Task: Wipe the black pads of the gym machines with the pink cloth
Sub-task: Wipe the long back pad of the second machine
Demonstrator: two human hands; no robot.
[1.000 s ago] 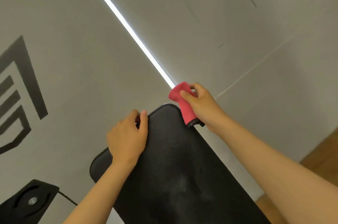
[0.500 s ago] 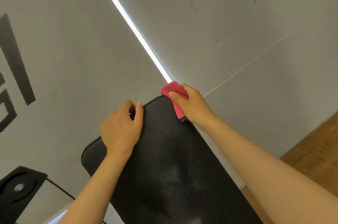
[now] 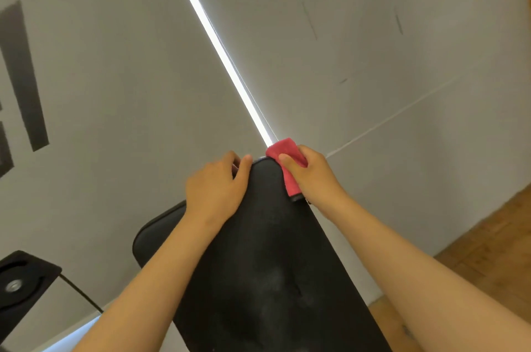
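A long black pad (image 3: 267, 271) of a gym machine runs from the bottom of the view up to a rounded top end near the wall. My right hand (image 3: 313, 176) grips the folded pink cloth (image 3: 287, 162) and presses it over the pad's top right edge. My left hand (image 3: 215, 187) holds the pad's top left edge, fingers curled over the rim and thumb on the face. The pad's surface shows pale dusty smears lower down.
A grey wall (image 3: 115, 78) with a bright light strip (image 3: 218, 44) and black lettering (image 3: 23, 75) stands right behind the pad. A black metal bracket (image 3: 23, 279) with a bolt sits at lower left. Wooden floor (image 3: 488, 239) shows at the right.
My right hand slid the pink cloth along the pad's top right edge, up toward the corner and then back down a little. My left hand kept its hold on the left edge.
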